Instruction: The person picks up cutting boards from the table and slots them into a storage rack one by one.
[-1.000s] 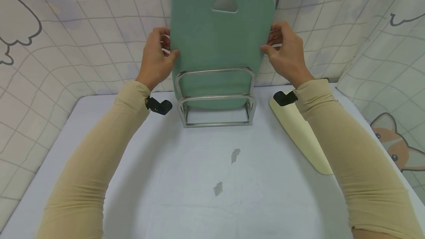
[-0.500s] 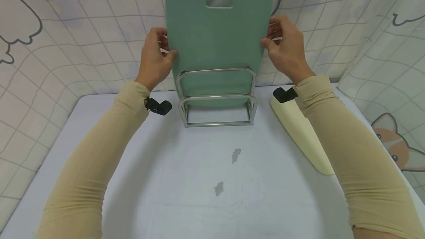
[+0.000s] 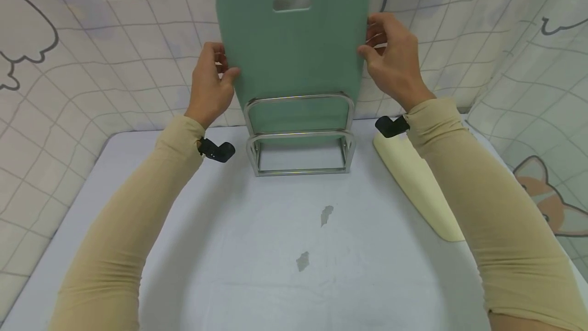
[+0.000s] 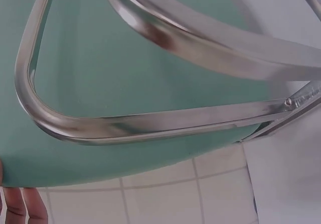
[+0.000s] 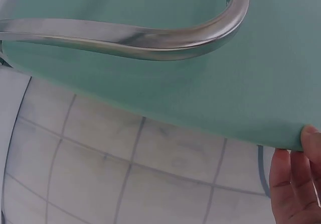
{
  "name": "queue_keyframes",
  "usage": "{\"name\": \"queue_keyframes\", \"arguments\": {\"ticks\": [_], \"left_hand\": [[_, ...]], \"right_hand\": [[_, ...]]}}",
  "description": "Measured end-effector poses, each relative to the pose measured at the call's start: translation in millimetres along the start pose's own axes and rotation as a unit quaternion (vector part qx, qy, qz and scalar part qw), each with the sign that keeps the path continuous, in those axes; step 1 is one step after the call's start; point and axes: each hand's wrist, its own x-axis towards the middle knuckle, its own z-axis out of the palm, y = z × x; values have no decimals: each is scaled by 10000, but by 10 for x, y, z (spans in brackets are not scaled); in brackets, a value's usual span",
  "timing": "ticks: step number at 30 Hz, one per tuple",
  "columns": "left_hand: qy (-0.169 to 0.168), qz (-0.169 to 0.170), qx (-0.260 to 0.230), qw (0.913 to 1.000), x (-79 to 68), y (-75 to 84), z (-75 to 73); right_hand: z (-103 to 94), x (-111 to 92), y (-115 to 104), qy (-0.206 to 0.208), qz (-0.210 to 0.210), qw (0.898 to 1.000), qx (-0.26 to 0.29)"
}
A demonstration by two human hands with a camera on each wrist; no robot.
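Note:
A green cutting board [image 3: 294, 50] with a triangular handle hole stands upright, tilted slightly to the left, behind the bars of a metal rack [image 3: 300, 134]. My left hand [image 3: 211, 83] pinches its left edge, thumb on the front face and fingers curled behind. On the opposite edge, a bit higher, my right hand [image 3: 395, 57] pinches it the same way. The left wrist view shows the board [image 4: 125, 68] behind two curved bars, with fingertips [image 4: 35, 206] at its edge. In the right wrist view the thumb [image 5: 311, 138] presses the board's face near its edge.
A pale yellow flat piece with a rounded end [image 3: 422, 188] lies on the white table [image 3: 257, 249] at right, partly under my right forearm. Grey patches [image 3: 302, 261] mark the tabletop. A grid-patterned curtain [image 3: 151, 50] hangs close behind the rack.
The board has shifted up and its top has leaned left. My right hand has risen with it, while my left hand has moved slightly left. The rack has stayed put.

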Motion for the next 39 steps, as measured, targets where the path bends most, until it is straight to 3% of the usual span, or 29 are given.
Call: {"name": "queue_keyframes", "arguments": {"ticks": [39], "left_hand": [[-289, -128, 83, 9995, 78, 11, -8]], "right_hand": [[34, 38, 43, -8, 284, 9996, 49]]}}
